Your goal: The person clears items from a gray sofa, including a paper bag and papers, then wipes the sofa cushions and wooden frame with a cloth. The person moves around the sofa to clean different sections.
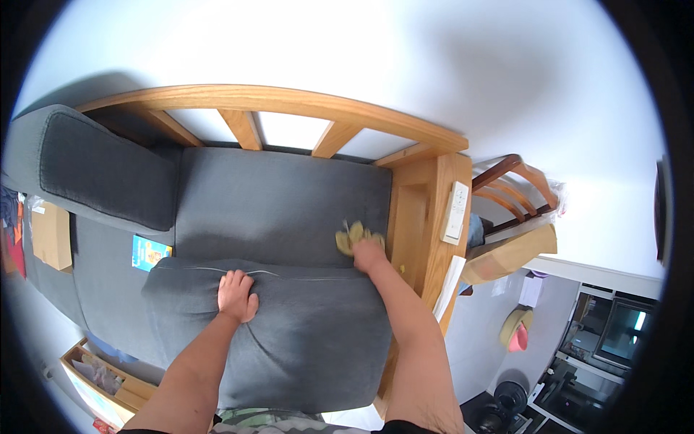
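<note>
My left hand (pixel 237 298) holds the loose grey sofa cushion (pixel 314 336), its fingers at the zipped upper edge. Creases run through the fabric below that hand. Farther right, my right hand (pixel 370 254) is closed on a yellow-green cloth-like item (pixel 355 233), and its exact kind is unclear. That item touches the grey seat cushion (pixel 271 200) close to the wooden armrest. My fingers hide part of it. A small yellow bit (pixel 402 268) shows on the armrest's inner side.
A white remote control (pixel 456 211) and a folded white paper (pixel 449 287) lie on the wooden armrest (pixel 434 255). An upright grey cushion (pixel 103 168), a blue printed packet (pixel 150 253) and a cardboard box (pixel 51 236) are leftward. Beyond the armrest are a brown paper bag (pixel 509 255) and a wooden chair (pixel 520 184).
</note>
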